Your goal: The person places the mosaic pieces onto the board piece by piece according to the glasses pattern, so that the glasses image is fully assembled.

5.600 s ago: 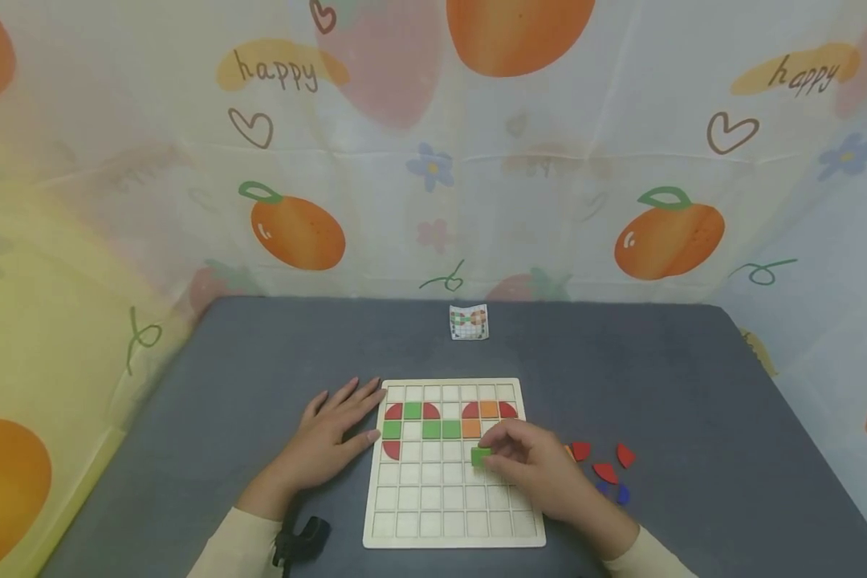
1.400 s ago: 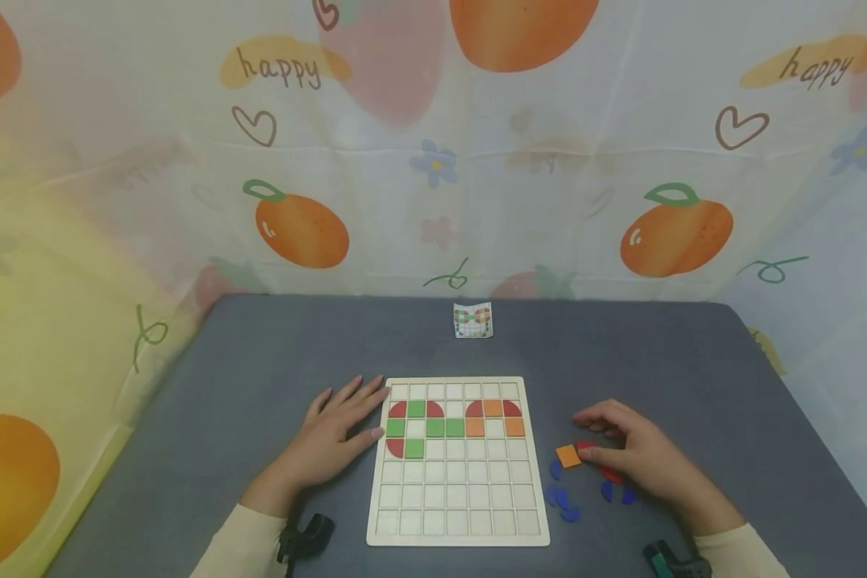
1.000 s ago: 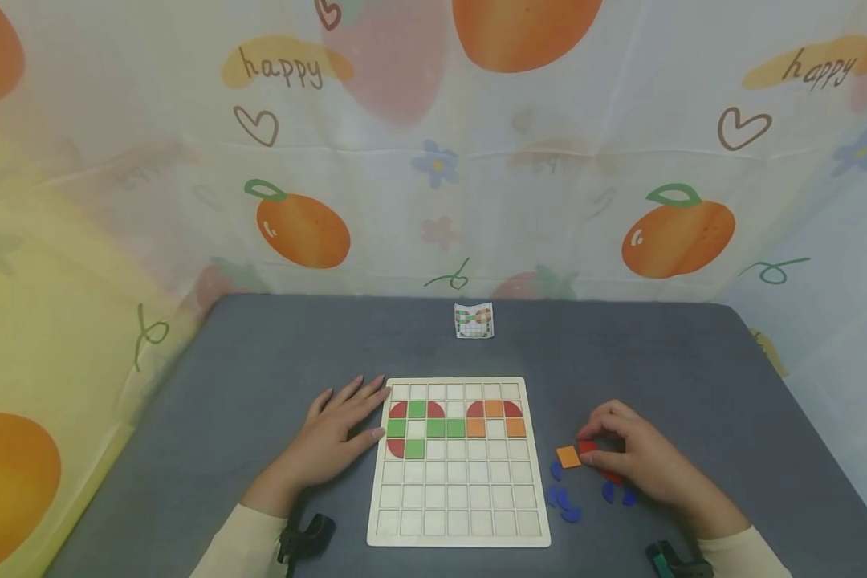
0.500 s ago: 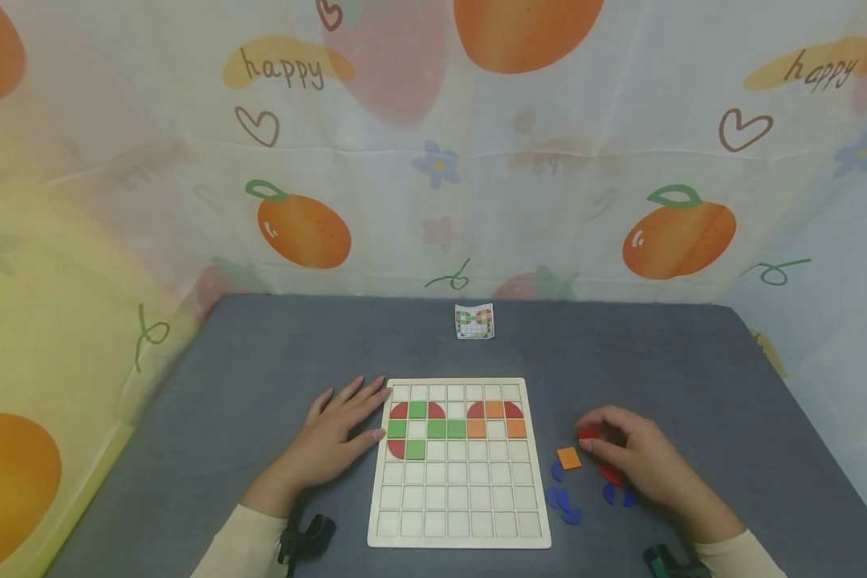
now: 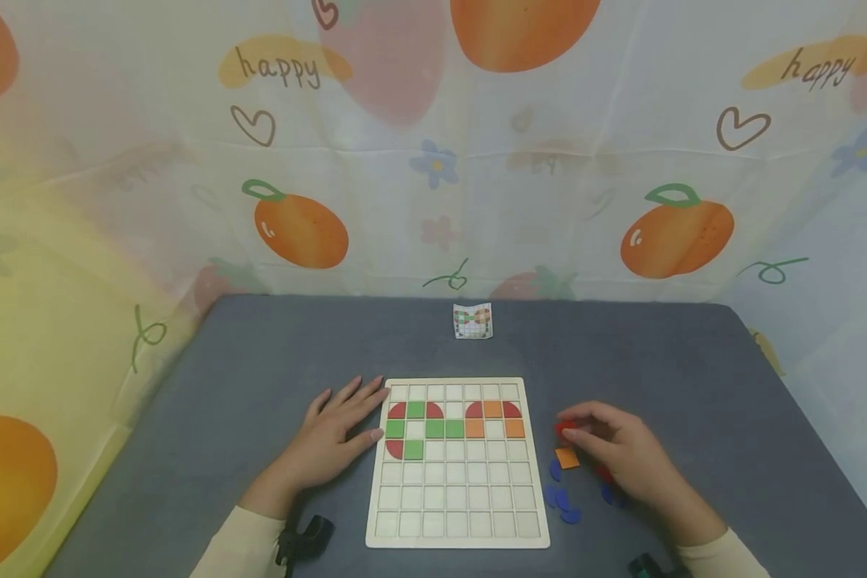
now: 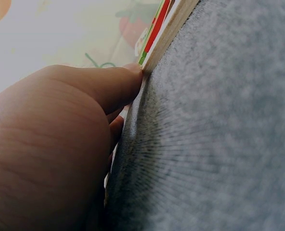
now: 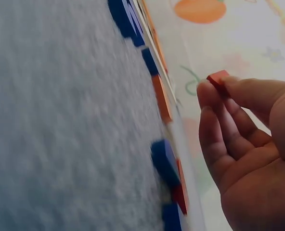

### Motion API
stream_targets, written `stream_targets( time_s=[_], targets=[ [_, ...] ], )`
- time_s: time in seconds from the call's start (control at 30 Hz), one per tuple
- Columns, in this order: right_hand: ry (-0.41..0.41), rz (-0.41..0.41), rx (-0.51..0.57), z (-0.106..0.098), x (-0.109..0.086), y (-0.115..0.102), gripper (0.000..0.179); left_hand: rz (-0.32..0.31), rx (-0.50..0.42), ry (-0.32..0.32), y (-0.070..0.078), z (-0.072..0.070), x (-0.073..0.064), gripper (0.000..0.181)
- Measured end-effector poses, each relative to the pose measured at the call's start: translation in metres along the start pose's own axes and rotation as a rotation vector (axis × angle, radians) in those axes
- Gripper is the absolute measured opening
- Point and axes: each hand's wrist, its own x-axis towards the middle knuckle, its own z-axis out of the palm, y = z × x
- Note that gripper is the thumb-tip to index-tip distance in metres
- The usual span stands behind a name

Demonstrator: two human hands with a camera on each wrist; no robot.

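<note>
My right hand (image 5: 617,449) pinches a red quarter-circle tile (image 7: 219,78) between thumb and fingertips, raised above the table just right of the board. My left hand (image 5: 332,429) lies flat with fingers spread, its thumb (image 6: 118,86) and fingertips at the left edge of the white grid board (image 5: 457,536). Red quarter-circles, green squares and orange squares fill some cells in the board's upper rows. A loose orange square tile (image 5: 567,458) lies below the held tile in the head view. Another red tile (image 7: 181,187) is partly hidden behind my right hand in the head view.
Several blue curved pieces (image 5: 562,499) lie on the grey table (image 5: 296,337) right of the board. At the back stands out a small printed pattern card (image 5: 473,321). Black wrist devices (image 5: 305,539) show below the sleeves. A fruit-print cloth (image 5: 433,225) hangs behind the table.
Over the last few seconds, a green square and an orange square were added to the board. My right hand then took up a red tile and moved left with it. My left hand stayed put.
</note>
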Motion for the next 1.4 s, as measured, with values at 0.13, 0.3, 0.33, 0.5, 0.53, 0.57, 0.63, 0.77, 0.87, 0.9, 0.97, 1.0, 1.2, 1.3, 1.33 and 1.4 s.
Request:
stream_targets(
  time_s=[0.13, 0.3, 0.33, 0.5, 0.53, 0.57, 0.63, 0.77, 0.87, 0.9, 0.97, 1.0, 1.2, 1.3, 1.33, 1.4],
  targets=[
    [-0.037, -0.019, 0.045, 0.007, 0.002, -0.002, 0.018, -0.006, 0.0, -0.007, 0.001, 0.0, 0.0, 0.067],
    [-0.076, -0.017, 0.056, 0.017, 0.005, -0.008, 0.016, -0.007, -0.008, -0.006, 0.002, -0.001, -0.001, 0.067],
    [-0.08, -0.018, 0.054, 0.019, 0.006, -0.009, 0.016, -0.007, -0.007, -0.006, 0.002, -0.001, -0.001, 0.067],
    [-0.091, -0.035, 0.031, 0.033, 0.011, -0.011, 0.016, -0.002, -0.002, -0.003, 0.001, 0.0, -0.001, 0.067],
    [-0.095, -0.041, 0.035, 0.036, 0.012, -0.011, 0.016, -0.002, -0.003, -0.002, 0.001, 0.0, -0.001, 0.067],
    [-0.102, -0.044, 0.045, 0.039, 0.014, -0.011, 0.016, 0.0, -0.003, 0.002, 0.001, 0.0, -0.001, 0.067],
    [-0.118, -0.049, 0.066, 0.044, 0.016, -0.011, 0.018, 0.007, -0.006, 0.012, 0.001, 0.001, -0.001, 0.066],
    [-0.16, -0.031, 0.112, 0.055, 0.02, -0.014, 0.018, 0.014, -0.007, 0.02, 0.0, 0.001, -0.001, 0.066],
    [-0.173, -0.017, 0.104, 0.063, 0.024, -0.018, 0.018, 0.009, 0.0, 0.012, 0.0, 0.0, 0.0, 0.067],
    [-0.174, -0.02, 0.105, 0.066, 0.026, -0.019, 0.017, 0.011, 0.001, 0.011, 0.0, 0.0, 0.0, 0.067],
    [-0.172, -0.022, 0.094, 0.072, 0.028, -0.022, 0.016, 0.013, 0.0, 0.012, 0.001, -0.001, 0.0, 0.067],
    [-0.171, -0.029, 0.092, 0.075, 0.029, -0.023, 0.016, 0.016, 0.0, 0.017, 0.001, -0.001, 0.0, 0.067],
    [-0.171, -0.048, 0.021, 0.096, 0.035, -0.031, 0.015, 0.015, -0.006, 0.016, 0.001, -0.002, -0.002, 0.066],
    [-0.182, -0.034, -0.017, 0.106, 0.037, -0.036, 0.014, 0.009, -0.009, 0.006, 0.001, -0.002, -0.001, 0.067],
    [-0.188, -0.03, -0.023, 0.109, 0.037, -0.037, 0.013, 0.004, -0.008, 0.002, 0.001, -0.002, -0.001, 0.067],
    [-0.199, -0.022, -0.027, 0.116, 0.038, -0.04, 0.011, 0.004, -0.006, 0.002, 0.001, -0.001, -0.001, 0.067]
  ],
)
